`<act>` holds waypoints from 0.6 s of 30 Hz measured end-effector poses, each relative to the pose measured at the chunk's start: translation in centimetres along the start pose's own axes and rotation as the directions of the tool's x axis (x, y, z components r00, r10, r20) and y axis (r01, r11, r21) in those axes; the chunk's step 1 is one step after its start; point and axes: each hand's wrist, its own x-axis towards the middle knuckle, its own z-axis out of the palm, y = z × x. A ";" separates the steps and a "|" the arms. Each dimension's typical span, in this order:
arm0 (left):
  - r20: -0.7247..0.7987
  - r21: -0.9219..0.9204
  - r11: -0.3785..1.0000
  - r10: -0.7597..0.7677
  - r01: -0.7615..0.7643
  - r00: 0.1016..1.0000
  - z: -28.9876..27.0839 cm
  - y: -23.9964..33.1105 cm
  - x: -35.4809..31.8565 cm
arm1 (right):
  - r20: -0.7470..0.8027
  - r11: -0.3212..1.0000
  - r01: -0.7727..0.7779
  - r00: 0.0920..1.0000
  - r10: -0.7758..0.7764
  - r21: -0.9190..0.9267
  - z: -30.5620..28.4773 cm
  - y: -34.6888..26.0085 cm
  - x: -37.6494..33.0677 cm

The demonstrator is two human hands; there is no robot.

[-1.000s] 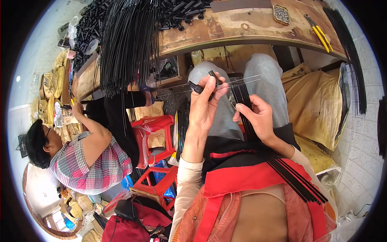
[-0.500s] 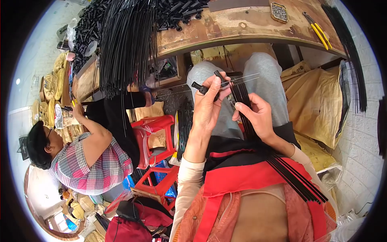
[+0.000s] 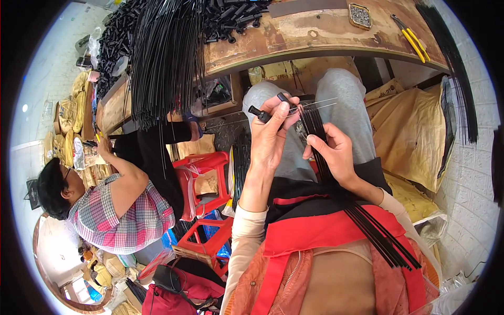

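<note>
Black connector between left fingers

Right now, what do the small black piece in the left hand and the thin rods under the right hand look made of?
Small black piece: likely moulded plastic, matt black, blunt-ended. Thin rods: dark and glossy, probably coated metal or fibre; bare silvery wire tips suggest metal. Left hand pinches the piece; right hand grips the rods.

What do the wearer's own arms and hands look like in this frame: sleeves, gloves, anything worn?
Both hands, left hand and right hand, are bare, with no gloves; no rings or watch can be made out. The left forearm wears a long, close-fitting cream sleeve that ends short of the wrist. A cream cuff shows on the right arm.
</note>
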 end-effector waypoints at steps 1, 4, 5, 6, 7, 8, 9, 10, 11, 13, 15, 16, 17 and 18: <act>0.001 0.001 1.000 -0.002 0.002 1.000 0.0 0.0 0.0 | 0.007 1.000 0.000 1.000 0.000 0.000 0.0 0.0 0.0; -0.011 0.009 1.000 0.000 0.000 1.000 -0.2 -0.2 -0.1 | 0.010 1.000 -0.004 1.000 0.004 -0.004 0.0 -0.2 0.0; -0.002 0.028 1.000 0.004 -0.004 1.000 -0.4 -0.3 -0.1 | 0.008 1.000 -0.003 1.000 0.003 -0.003 0.0 -0.2 -0.1; 0.006 0.048 0.999 0.010 -0.011 1.000 -0.4 -0.3 -0.1 | 0.011 1.000 -0.001 1.000 0.002 -0.004 -0.1 -0.2 0.0; 0.006 0.049 0.999 0.012 -0.012 1.000 -0.3 -0.2 -0.1 | 0.014 1.000 0.000 1.000 0.000 -0.005 -0.1 -0.2 0.0; -0.006 0.034 0.999 -0.005 0.005 1.000 -0.2 -0.1 -0.1 | 0.015 1.000 0.001 1.000 -0.001 -0.004 -0.1 -0.2 0.0; -0.016 0.019 1.000 -0.023 0.024 1.000 0.0 -0.1 -0.1 | 0.012 1.000 0.000 1.000 0.000 0.001 -0.2 -0.2 0.0; -0.014 0.020 1.000 -0.024 0.024 1.000 0.1 -0.1 -0.1 | 0.009 1.000 -0.002 1.000 0.002 0.007 -0.2 -0.2 0.0; -0.009 0.016 0.999 -0.030 0.030 1.000 0.2 -0.1 -0.1 | 0.007 1.000 -0.001 1.000 0.001 0.007 -0.2 -0.2 0.0; -0.005 0.013 0.999 -0.033 0.033 0.999 0.3 -0.1 -0.1 | 0.011 1.000 0.001 1.000 -0.001 0.001 -0.2 -0.1 0.1; 0.023 -0.006 1.000 -0.004 0.004 1.000 0.4 -0.1 -0.1 | 0.012 1.000 -0.003 1.000 0.003 0.001 -0.2 -0.2 0.1; 0.023 -0.006 1.000 -0.005 0.005 1.000 0.4 -0.2 -0.1 | 0.012 1.000 -0.008 1.000 0.008 0.001 -0.2 -0.2 0.1; 0.027 -0.007 1.000 0.006 -0.006 1.000 0.4 -0.2 -0.1 | 0.011 1.000 -0.008 1.000 0.008 0.001 -0.2 -0.1 0.1; 0.029 -0.008 1.000 0.017 -0.017 0.999 0.4 -0.3 -0.2 | 0.013 1.000 -0.010 1.000 0.010 0.001 -0.2 -0.1 0.1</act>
